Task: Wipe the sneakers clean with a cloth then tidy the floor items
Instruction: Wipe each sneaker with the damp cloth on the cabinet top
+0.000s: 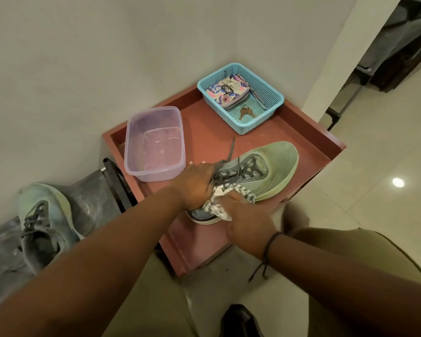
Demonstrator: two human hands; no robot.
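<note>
Light, bendy green mesh sneaker | left hand grips its collar | right hand fingers squeeze soft patterned cloth on its side

sneaker heel hidden under hands, cloth partly covered

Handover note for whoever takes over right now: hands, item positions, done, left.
Left hand: grips the sneaker at the collar, steadying it on the red tray.
Right hand: its grip holds the patterned cloth against the sneaker's heel side.
Second sneaker: off the tray at left, dusty, untouched.
Clear tub and blue basket: on the tray.
Done: wiping of the first sneaker under way.
Left: finish it, wipe the second, tidy the floor items.
</note>
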